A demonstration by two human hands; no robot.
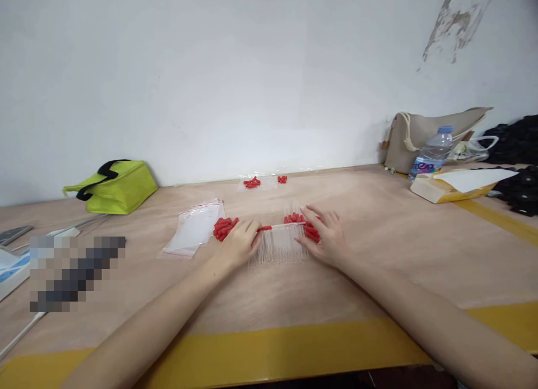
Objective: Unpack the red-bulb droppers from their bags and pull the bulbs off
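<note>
My left hand (241, 243) is closed, thumb and fingers pinching a slim red cap (265, 228). From this cap a thin pale stick (288, 225) runs level toward my right hand (330, 235). The right thumb and forefinger are spread, with the stick's far end close between them; whether they touch it I cannot tell. Below the stick lies a row of thin clear sticks (283, 250) on the table. One heap of red caps (224, 228) sits beside my left fingers; a second heap of red caps (311, 232) is partly hidden by my right hand.
Clear zip bags (193, 230) lie left of the caps. Near the wall are more red pieces (253, 182) on clear plastic. A lime-green bag (121, 187) stands at left. At right are a water bottle (432, 151), a beige bag (403, 148) and an opened packet (445, 188).
</note>
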